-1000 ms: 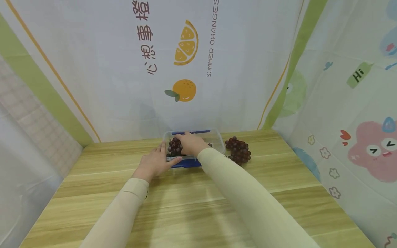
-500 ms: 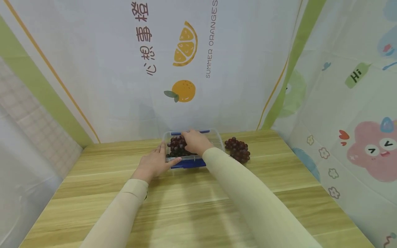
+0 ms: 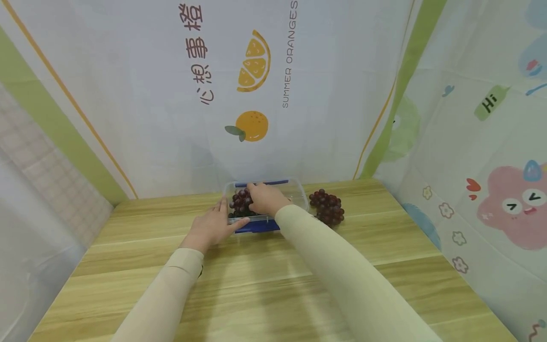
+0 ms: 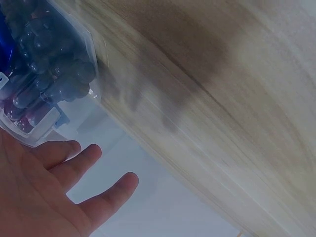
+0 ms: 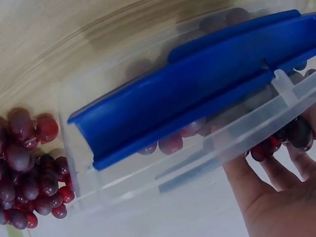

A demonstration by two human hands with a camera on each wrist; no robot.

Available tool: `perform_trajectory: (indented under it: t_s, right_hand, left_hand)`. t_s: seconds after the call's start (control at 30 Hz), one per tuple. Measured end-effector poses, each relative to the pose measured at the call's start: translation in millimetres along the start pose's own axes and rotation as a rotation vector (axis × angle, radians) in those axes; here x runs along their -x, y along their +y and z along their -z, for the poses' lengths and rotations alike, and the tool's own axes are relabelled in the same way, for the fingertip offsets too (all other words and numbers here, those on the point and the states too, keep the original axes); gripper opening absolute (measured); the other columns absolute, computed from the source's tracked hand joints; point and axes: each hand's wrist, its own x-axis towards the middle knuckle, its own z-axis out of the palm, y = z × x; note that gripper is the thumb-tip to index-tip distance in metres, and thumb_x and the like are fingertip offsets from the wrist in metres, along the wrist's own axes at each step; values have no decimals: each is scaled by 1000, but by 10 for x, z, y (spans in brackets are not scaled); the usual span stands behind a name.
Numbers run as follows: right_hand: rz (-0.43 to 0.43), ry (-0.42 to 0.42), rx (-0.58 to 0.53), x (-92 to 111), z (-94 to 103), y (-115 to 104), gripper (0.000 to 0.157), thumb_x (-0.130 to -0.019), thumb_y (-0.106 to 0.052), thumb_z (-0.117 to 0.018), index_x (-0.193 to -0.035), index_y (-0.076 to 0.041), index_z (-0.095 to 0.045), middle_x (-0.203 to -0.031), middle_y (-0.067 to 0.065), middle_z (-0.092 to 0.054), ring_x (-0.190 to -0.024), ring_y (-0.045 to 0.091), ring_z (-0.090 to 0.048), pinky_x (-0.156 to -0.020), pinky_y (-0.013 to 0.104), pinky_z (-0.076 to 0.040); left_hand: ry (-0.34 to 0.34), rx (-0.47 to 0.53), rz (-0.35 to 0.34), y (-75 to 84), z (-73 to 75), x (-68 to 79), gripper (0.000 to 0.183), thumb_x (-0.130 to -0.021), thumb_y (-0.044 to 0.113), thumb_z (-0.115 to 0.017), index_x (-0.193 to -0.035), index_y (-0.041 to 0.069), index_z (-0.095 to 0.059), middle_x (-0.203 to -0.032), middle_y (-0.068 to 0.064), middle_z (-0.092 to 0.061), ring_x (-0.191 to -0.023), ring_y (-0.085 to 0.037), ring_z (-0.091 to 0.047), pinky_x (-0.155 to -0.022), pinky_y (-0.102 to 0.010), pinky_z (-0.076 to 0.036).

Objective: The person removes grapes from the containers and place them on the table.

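A clear plastic food container (image 3: 258,226) with blue latch flaps stands at the back of the table, without a lid over it. Dark red grapes (image 3: 240,203) lie in its left part. My right hand (image 3: 267,198) reaches in from above and holds the bunch, its fingers among the grapes in the right wrist view; its fingertips are partly hidden. Against the container's left end and front corner rests my left hand (image 3: 211,226), fingers straight and thumb spread along the front. The left wrist view shows this hand (image 4: 49,190) with loosely extended fingers beside the clear wall.
Another bunch of red grapes (image 3: 328,207) lies on the wooden table (image 3: 239,285) just right of the container. A white cloth (image 3: 171,142) with printed oranges hangs directly behind, and a patterned cloth (image 3: 461,199) borders the right side.
My right hand moved right with the grapes rising into view, then came back left and the grapes sit lower again. My left hand has stayed at the container.
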Motion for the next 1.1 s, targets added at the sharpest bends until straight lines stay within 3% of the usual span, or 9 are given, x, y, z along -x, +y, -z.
perform_trajectory:
  t_s: [0.17,0.43,0.8,1.1]
  right_hand:
    - [19,25,38,-18,-48,1,63,-97,-31,-62,-151,-17,-34,-144,7,-54,-125,23,-58,-94,37,-55]
    - [63,93,52,15,-25,39,50,-97,-29,-63,-142,-20,-44,-130,6,-61,-118,25,-62,-95,40,-55]
    - [88,131,-54,13,125,110,41,-95,-22,-66,-131,-20,-47,-115,3,-64,-105,20,-65,-85,35,-57]
    - [73,151,-119,67,287,157,36,-95,-18,-65,-126,-19,-48,-115,2,-65,-105,19,-66,-88,36,-57]
  left_hand:
    - [-2,5,2,-1,-5,-11,120,-78,93,-19,-158,5,-2,-162,-19,-20,-143,-40,-35,-89,-62,-49]
    - [-1,12,2,-7,-6,-14,122,-76,94,-17,-158,4,-2,-163,-19,-19,-143,-41,-36,-92,-64,-48]
    - [-4,-2,0,-5,6,7,121,-78,92,-20,-158,4,1,-162,-20,-19,-144,-41,-34,-83,-58,-53]
    - [6,-1,-2,-2,-6,1,122,-77,94,-18,-158,4,1,-162,-21,-21,-143,-42,-34,-83,-58,-53]
